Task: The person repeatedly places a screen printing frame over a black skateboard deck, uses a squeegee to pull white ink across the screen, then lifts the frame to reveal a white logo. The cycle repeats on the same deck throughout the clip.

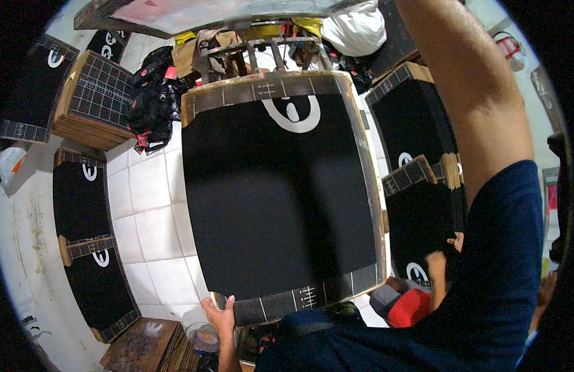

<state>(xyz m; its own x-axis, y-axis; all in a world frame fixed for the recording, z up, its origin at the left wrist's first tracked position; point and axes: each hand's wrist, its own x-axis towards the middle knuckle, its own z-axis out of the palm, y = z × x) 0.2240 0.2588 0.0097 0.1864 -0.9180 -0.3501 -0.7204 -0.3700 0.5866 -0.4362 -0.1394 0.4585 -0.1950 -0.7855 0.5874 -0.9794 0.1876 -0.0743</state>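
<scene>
In front of me lies a large board with dark, white-lined end strips, its surface covered by a black fabric panel. A white rounded print marks the fabric near its far edge. My left hand grips the board's near left corner, thumb on top. My right arm reaches up past the top edge of the view, so that hand is out of sight. Above the board's far end, a framed screen with a pale, stained surface is partly in view; whether my right hand touches it cannot be seen.
Boards with black printed panels line the left and right. A board stack and black backpack stand far left, a metal rack behind. At lower right, a person in a red cap reaches over a panel.
</scene>
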